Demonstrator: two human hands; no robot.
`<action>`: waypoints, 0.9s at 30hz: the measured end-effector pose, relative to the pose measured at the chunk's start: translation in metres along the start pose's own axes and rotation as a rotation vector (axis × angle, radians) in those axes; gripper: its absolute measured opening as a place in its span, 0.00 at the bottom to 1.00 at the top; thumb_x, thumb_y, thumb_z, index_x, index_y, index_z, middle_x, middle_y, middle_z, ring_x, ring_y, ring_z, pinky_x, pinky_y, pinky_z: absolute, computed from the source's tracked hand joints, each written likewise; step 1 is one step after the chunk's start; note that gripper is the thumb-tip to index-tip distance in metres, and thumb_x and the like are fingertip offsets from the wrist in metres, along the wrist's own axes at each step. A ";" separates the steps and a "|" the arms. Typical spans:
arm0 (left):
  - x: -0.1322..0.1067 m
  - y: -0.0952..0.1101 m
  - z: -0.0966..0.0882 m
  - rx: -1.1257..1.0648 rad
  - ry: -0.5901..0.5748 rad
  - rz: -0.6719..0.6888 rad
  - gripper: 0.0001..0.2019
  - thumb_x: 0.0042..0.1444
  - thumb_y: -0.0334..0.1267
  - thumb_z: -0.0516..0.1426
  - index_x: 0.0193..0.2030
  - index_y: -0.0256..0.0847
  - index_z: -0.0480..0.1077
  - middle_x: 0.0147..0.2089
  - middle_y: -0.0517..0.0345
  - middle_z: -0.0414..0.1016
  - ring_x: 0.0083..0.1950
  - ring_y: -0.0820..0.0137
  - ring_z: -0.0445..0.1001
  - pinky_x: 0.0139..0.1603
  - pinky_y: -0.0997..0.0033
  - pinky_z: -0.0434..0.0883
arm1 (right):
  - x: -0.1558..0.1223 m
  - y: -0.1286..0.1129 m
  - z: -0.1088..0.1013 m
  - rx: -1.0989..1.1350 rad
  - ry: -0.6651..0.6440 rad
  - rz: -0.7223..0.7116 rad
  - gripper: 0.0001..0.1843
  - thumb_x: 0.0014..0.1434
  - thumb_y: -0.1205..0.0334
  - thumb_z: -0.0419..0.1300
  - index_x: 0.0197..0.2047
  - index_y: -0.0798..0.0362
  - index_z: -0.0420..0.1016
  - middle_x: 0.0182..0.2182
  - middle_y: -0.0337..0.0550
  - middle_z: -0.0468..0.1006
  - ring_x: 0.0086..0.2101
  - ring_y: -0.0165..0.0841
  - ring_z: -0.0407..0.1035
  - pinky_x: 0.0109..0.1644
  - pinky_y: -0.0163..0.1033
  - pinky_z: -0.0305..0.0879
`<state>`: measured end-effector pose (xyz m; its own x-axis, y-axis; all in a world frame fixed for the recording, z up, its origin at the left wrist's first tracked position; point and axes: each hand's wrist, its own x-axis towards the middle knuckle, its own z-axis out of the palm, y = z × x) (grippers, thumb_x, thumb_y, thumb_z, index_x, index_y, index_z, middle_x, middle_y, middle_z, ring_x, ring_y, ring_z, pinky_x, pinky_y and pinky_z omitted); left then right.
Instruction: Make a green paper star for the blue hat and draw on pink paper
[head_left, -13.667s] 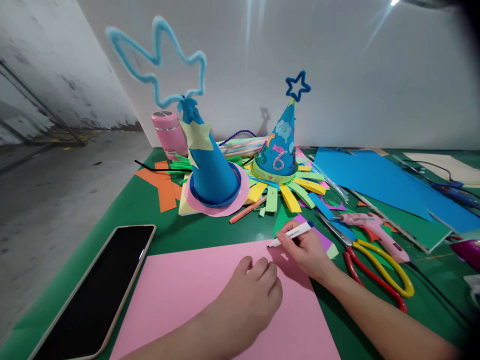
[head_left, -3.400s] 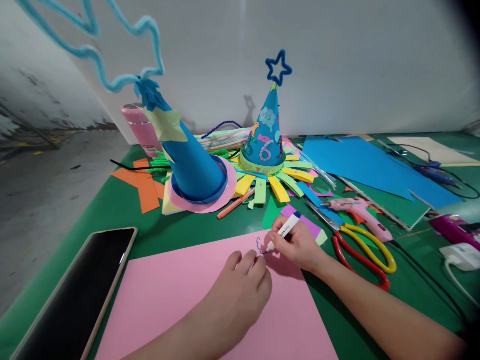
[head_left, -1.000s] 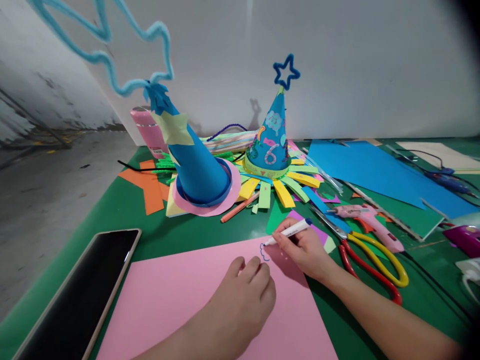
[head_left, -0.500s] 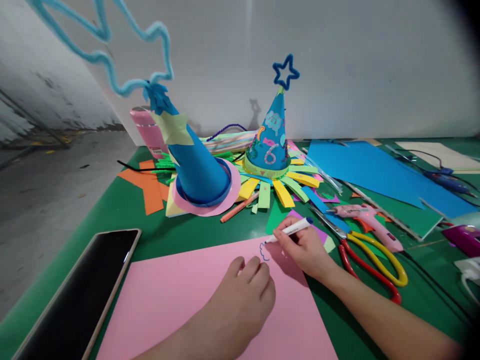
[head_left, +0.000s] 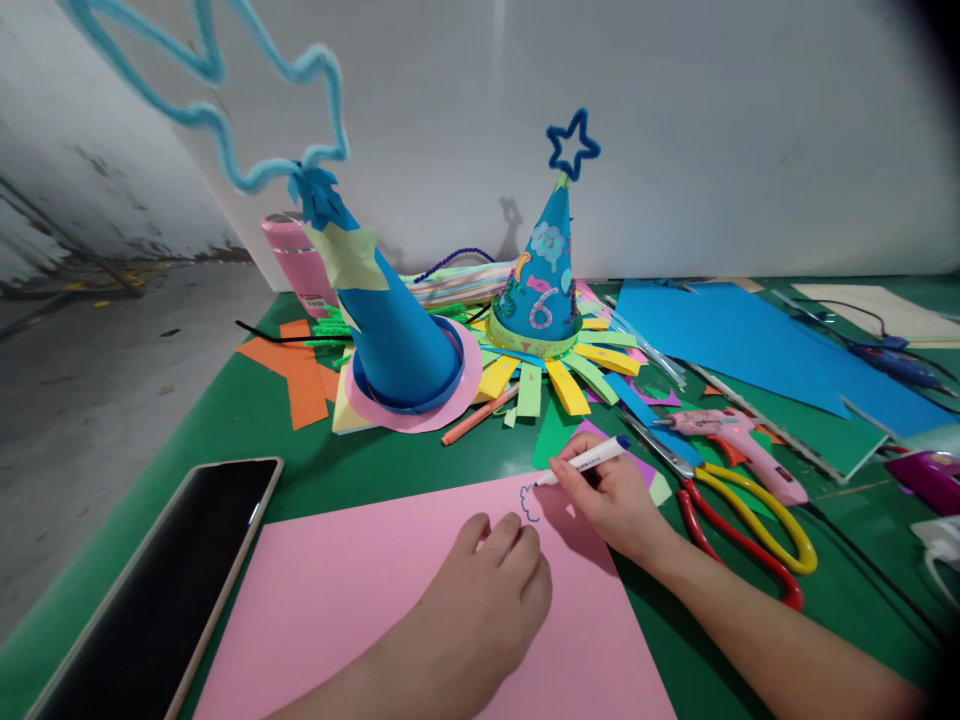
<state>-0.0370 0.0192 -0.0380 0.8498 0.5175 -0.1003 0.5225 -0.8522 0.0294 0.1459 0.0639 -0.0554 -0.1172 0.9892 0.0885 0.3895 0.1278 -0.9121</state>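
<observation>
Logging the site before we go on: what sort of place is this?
Probably a craft worktable: a paper party hat, scissors and a glue gun lie on the green top.

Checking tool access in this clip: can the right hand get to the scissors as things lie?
Probably yes. The scissors lie just right of the right hand, handles uncovered, with nothing between them. The hand is closed on the marker, though.

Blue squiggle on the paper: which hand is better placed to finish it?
Probably right: the right hand holds the marker, tip at the squiggle; the left hand rests on the pink paper.
</observation>
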 end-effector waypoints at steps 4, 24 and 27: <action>-0.001 0.000 0.000 -0.006 -0.004 0.005 0.19 0.52 0.36 0.49 0.51 0.30 0.60 0.51 0.39 0.63 0.51 0.55 0.58 0.47 0.53 0.57 | 0.000 -0.001 0.000 -0.025 0.009 -0.007 0.09 0.55 0.57 0.53 0.27 0.51 0.60 0.16 0.32 0.61 0.17 0.27 0.58 0.20 0.33 0.54; 0.000 0.001 -0.002 -0.003 -0.001 -0.006 0.18 0.52 0.35 0.49 0.50 0.31 0.61 0.50 0.40 0.63 0.50 0.55 0.59 0.47 0.53 0.58 | -0.001 0.000 -0.001 -0.079 0.024 -0.025 0.09 0.55 0.59 0.53 0.26 0.51 0.59 0.16 0.32 0.59 0.17 0.27 0.57 0.20 0.33 0.51; 0.000 0.001 -0.002 -0.001 0.004 -0.005 0.18 0.53 0.35 0.48 0.50 0.30 0.60 0.51 0.40 0.63 0.50 0.55 0.59 0.47 0.53 0.58 | -0.001 0.001 -0.001 -0.083 0.013 -0.028 0.09 0.56 0.58 0.53 0.26 0.51 0.59 0.16 0.31 0.58 0.17 0.27 0.56 0.21 0.33 0.51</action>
<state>-0.0367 0.0184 -0.0362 0.8474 0.5220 -0.0968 0.5267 -0.8495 0.0298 0.1472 0.0632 -0.0562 -0.1175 0.9859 0.1189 0.4606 0.1602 -0.8730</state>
